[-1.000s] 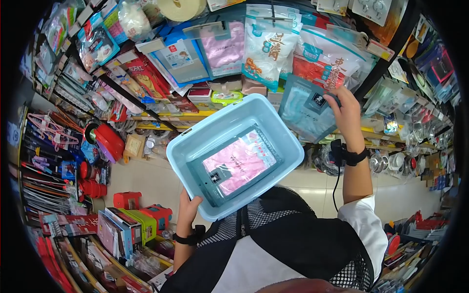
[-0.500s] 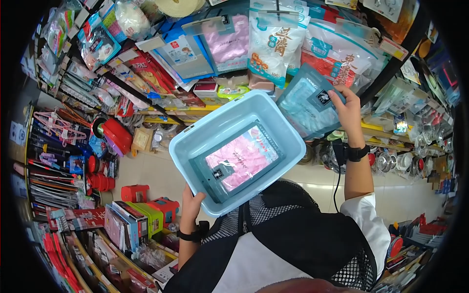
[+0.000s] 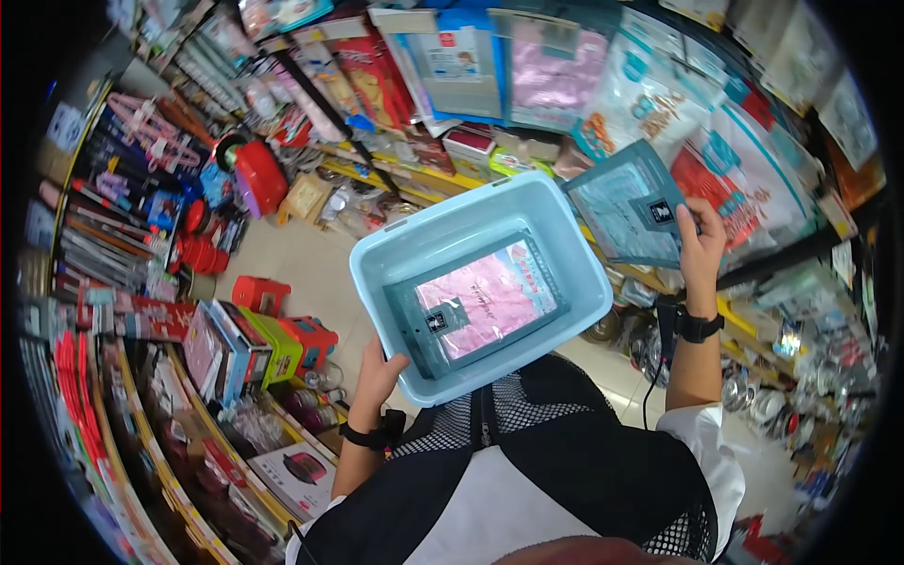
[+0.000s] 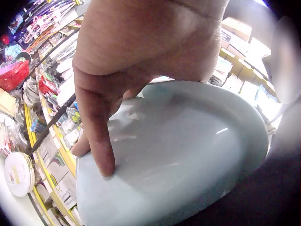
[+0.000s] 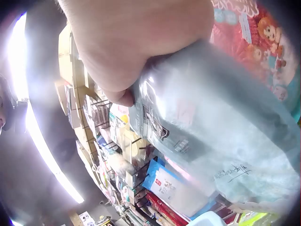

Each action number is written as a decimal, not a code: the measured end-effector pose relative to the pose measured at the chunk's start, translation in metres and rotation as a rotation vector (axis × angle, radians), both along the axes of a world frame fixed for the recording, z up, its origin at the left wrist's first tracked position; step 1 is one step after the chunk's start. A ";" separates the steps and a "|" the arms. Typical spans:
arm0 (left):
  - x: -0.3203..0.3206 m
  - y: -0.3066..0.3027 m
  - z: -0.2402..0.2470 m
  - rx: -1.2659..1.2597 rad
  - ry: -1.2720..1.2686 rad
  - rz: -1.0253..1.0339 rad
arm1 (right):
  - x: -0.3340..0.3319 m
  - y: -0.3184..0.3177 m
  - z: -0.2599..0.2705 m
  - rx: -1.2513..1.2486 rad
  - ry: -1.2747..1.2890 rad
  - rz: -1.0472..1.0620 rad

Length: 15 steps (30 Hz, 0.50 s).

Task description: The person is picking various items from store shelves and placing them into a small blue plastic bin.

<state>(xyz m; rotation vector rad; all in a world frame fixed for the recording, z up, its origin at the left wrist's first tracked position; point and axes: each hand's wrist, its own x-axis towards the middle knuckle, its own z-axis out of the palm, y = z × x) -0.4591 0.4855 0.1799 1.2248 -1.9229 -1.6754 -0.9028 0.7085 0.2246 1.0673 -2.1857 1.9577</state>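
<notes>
A light blue plastic basin (image 3: 377, 282) is held at its lower left by my left hand (image 3: 379, 377), thumb over the rim. In the left wrist view the fingers spread along the basin's outer wall (image 4: 178, 150). Inside the basin lies a flat grey package with a pink item (image 3: 480, 299) behind its clear window. My right hand (image 3: 702, 240) pinches the edge of a second grey package, with light blue contents (image 3: 621, 207), just right of the basin's rim. In the right wrist view this package (image 5: 197, 117) hangs from the fingers, its far end partly out of frame.
Ahead, a rack carries hanging packs, among them a pink pack (image 3: 556, 71), a blue pack (image 3: 457, 66) and a white pouch (image 3: 645, 104). Red toolboxes (image 3: 259, 295) stand on the floor at left. Lower left is a shelf with boxed goods (image 3: 297, 476).
The grey package with light blue contents has come away from the rack packs toward the basin's right side, in the right hand. The head view has turned, shifting the rack rightward.
</notes>
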 end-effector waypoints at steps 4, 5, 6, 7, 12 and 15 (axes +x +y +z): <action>0.015 0.010 -0.009 0.018 0.057 0.097 | 0.015 -0.027 0.007 0.153 0.140 -0.011; 0.019 0.011 -0.008 0.029 0.050 0.106 | 0.015 -0.035 0.002 0.154 0.119 0.001; 0.022 0.012 -0.007 0.040 0.043 0.116 | 0.018 -0.045 0.004 0.157 0.118 0.019; 0.024 0.009 -0.007 0.043 0.043 0.119 | 0.023 -0.054 0.009 0.176 0.205 0.046; 0.039 -0.023 -0.016 0.041 0.062 0.164 | 0.039 -0.102 0.016 0.277 0.355 0.074; 0.052 -0.060 -0.020 0.030 0.062 0.150 | 0.035 -0.139 0.019 0.262 0.398 0.054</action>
